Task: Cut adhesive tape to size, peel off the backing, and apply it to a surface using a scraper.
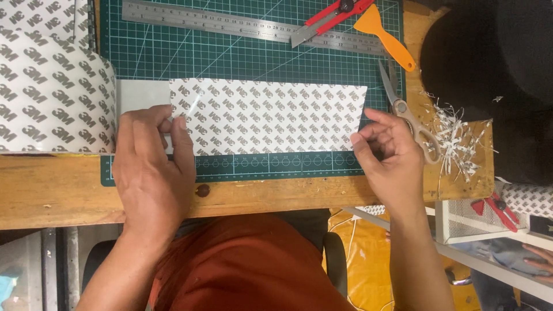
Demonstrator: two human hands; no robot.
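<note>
White patterned backing sheet (271,118) lies flat on our green cutting mat (253,46), its left end running into a wide roll (52,92). Our left hand (151,164) pinches the sheet's near left edge; our right hand (389,155) pinches its near right corner with curled fingers. Scissors (409,115) lie just right, a steel ruler (230,23), red knife (331,17) and orange scraper (383,34) beyond. Our fingertips hide the peeled edge.

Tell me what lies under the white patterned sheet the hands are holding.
A green gridded cutting mat lies under the patterned sheet, showing around it; the mat's covered part is hidden. Left hand and right hand pinch its ends.
</note>
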